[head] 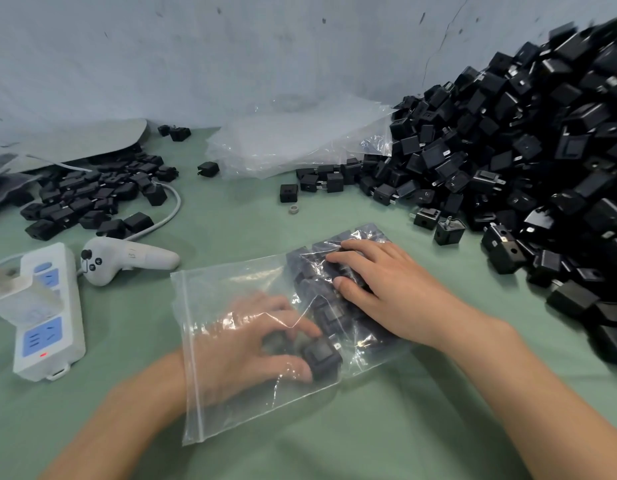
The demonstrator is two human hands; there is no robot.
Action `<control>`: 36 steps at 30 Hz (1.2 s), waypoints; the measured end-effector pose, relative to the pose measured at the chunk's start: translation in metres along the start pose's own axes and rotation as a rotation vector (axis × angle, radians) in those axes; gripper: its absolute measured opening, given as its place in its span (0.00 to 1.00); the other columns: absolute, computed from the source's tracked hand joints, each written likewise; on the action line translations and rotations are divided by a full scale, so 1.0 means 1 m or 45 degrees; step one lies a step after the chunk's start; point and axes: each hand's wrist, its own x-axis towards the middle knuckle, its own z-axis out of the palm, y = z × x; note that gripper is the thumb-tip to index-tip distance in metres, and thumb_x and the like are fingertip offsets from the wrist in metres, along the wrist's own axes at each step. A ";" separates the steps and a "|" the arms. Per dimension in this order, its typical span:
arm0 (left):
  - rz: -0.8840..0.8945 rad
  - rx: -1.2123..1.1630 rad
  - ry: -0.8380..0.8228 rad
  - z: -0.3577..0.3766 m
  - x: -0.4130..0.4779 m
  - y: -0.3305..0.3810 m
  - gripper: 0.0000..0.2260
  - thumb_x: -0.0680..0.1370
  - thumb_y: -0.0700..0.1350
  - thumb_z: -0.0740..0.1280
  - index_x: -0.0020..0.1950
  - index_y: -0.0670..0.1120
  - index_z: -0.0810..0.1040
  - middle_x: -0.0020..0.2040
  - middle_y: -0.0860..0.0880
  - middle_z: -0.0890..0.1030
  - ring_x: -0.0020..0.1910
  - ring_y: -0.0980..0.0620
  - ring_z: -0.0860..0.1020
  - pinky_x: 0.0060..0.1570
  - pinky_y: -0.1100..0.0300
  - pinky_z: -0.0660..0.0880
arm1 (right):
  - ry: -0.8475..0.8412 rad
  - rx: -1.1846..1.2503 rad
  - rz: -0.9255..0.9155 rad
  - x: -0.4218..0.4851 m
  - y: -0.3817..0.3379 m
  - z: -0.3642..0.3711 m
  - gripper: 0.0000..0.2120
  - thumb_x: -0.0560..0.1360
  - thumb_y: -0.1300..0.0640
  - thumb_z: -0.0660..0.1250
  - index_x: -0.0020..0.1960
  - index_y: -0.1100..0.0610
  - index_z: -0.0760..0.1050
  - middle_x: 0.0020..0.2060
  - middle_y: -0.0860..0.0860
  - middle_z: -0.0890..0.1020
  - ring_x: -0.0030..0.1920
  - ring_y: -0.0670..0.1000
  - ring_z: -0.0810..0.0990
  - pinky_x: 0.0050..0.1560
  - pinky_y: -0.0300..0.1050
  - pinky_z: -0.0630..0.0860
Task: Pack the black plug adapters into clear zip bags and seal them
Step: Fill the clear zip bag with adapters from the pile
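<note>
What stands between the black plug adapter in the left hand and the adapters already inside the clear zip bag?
Nothing visible. The left hand holds the black plug adapter inside the clear zip bag, beside the packed adapters; the right hand presses from outside.

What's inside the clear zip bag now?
Black plug adapters fill the zip bag's far end; the left hand reaches in, gripping one adapter. The right hand covers some, hiding their count.

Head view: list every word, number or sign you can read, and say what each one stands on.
"B1" (perhaps "BI"): handwritten on the white controller.
Pale stickers on the black plug adapters: too small to read.
On the power strip: blurred, nothing legible.
On the clear zip bag: no print seen.
</note>
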 end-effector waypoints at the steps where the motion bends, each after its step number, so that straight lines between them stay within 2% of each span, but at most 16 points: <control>1: 0.019 -0.006 0.017 0.001 0.001 -0.002 0.20 0.65 0.69 0.69 0.53 0.63 0.81 0.48 0.61 0.75 0.57 0.64 0.69 0.61 0.72 0.61 | 0.001 0.000 0.000 0.000 0.000 0.000 0.25 0.81 0.39 0.51 0.76 0.42 0.63 0.76 0.43 0.63 0.74 0.46 0.58 0.75 0.42 0.50; 5: 0.016 -0.029 0.057 0.006 0.004 -0.006 0.17 0.67 0.70 0.66 0.50 0.64 0.80 0.47 0.61 0.76 0.54 0.59 0.73 0.61 0.59 0.66 | 0.005 -0.001 0.001 0.001 0.001 0.001 0.25 0.81 0.39 0.50 0.76 0.42 0.63 0.75 0.42 0.64 0.74 0.46 0.58 0.74 0.41 0.50; 8: -0.015 -0.038 0.084 0.009 0.006 -0.006 0.18 0.67 0.71 0.66 0.51 0.63 0.78 0.47 0.62 0.77 0.55 0.59 0.73 0.60 0.55 0.68 | 0.007 -0.003 0.002 0.001 0.001 0.001 0.25 0.81 0.39 0.50 0.76 0.42 0.63 0.75 0.43 0.64 0.74 0.47 0.59 0.75 0.42 0.50; 11: -0.032 -0.009 0.117 0.012 0.009 -0.006 0.19 0.67 0.71 0.66 0.47 0.59 0.79 0.47 0.61 0.78 0.55 0.60 0.73 0.58 0.57 0.69 | 0.011 -0.003 0.003 0.000 0.001 0.002 0.24 0.81 0.39 0.51 0.76 0.42 0.63 0.76 0.43 0.64 0.74 0.47 0.59 0.75 0.43 0.50; 15: -0.007 0.106 0.172 0.013 0.012 -0.005 0.20 0.68 0.72 0.65 0.35 0.55 0.74 0.42 0.60 0.76 0.47 0.60 0.72 0.48 0.65 0.63 | 0.018 0.004 0.003 0.000 0.001 0.002 0.25 0.80 0.39 0.50 0.76 0.42 0.64 0.75 0.43 0.64 0.74 0.47 0.59 0.75 0.43 0.51; 19: -0.019 0.131 0.212 0.016 0.015 -0.003 0.26 0.69 0.73 0.64 0.33 0.49 0.71 0.40 0.60 0.75 0.45 0.60 0.71 0.48 0.67 0.60 | 0.022 0.005 0.002 0.001 0.001 0.003 0.25 0.81 0.39 0.51 0.76 0.42 0.63 0.75 0.43 0.64 0.74 0.47 0.59 0.75 0.43 0.51; 24: -0.013 0.130 0.268 0.017 0.015 -0.001 0.26 0.68 0.72 0.67 0.32 0.49 0.70 0.40 0.59 0.76 0.44 0.58 0.72 0.48 0.64 0.63 | 0.030 0.005 -0.002 0.000 0.002 0.003 0.24 0.81 0.39 0.51 0.76 0.42 0.63 0.75 0.42 0.64 0.74 0.46 0.58 0.75 0.42 0.50; 27: 0.026 -0.015 0.200 0.009 0.008 0.003 0.17 0.71 0.60 0.74 0.33 0.50 0.75 0.37 0.57 0.77 0.42 0.55 0.75 0.44 0.66 0.66 | 0.046 0.052 -0.010 0.000 0.001 0.002 0.26 0.80 0.38 0.47 0.76 0.42 0.64 0.75 0.43 0.65 0.75 0.47 0.59 0.76 0.44 0.53; 29: -0.065 -0.251 0.211 -0.001 -0.003 0.000 0.09 0.70 0.53 0.77 0.35 0.52 0.80 0.36 0.57 0.80 0.40 0.57 0.78 0.43 0.69 0.70 | 0.105 0.187 0.005 -0.001 0.001 0.000 0.26 0.80 0.38 0.47 0.75 0.43 0.66 0.74 0.42 0.67 0.74 0.46 0.61 0.76 0.45 0.57; 31: -0.234 -0.476 0.244 -0.013 -0.020 -0.007 0.08 0.69 0.57 0.74 0.40 0.54 0.84 0.40 0.55 0.84 0.41 0.59 0.81 0.45 0.67 0.75 | 0.223 0.335 0.035 -0.002 0.004 -0.004 0.24 0.81 0.40 0.49 0.73 0.45 0.68 0.70 0.41 0.70 0.72 0.44 0.64 0.72 0.43 0.60; 33: -0.373 -0.520 0.300 -0.023 -0.041 -0.020 0.14 0.71 0.62 0.71 0.48 0.55 0.85 0.45 0.54 0.85 0.45 0.59 0.83 0.47 0.64 0.77 | 0.345 0.358 0.075 -0.004 0.010 -0.008 0.22 0.82 0.42 0.52 0.72 0.46 0.70 0.68 0.41 0.73 0.70 0.43 0.65 0.69 0.39 0.60; 34: -0.440 -0.572 0.360 -0.025 -0.051 -0.028 0.14 0.73 0.62 0.71 0.50 0.55 0.85 0.47 0.53 0.86 0.47 0.58 0.84 0.49 0.62 0.77 | 0.390 0.322 0.106 -0.004 0.014 -0.010 0.21 0.82 0.44 0.53 0.72 0.46 0.70 0.68 0.42 0.73 0.71 0.44 0.65 0.69 0.40 0.59; 36: -0.615 -0.860 0.520 -0.025 -0.064 -0.042 0.12 0.74 0.57 0.70 0.53 0.53 0.85 0.48 0.49 0.86 0.46 0.53 0.85 0.48 0.57 0.79 | 0.456 0.151 0.210 -0.007 0.028 -0.015 0.20 0.83 0.47 0.55 0.73 0.47 0.70 0.71 0.45 0.72 0.73 0.47 0.63 0.74 0.45 0.56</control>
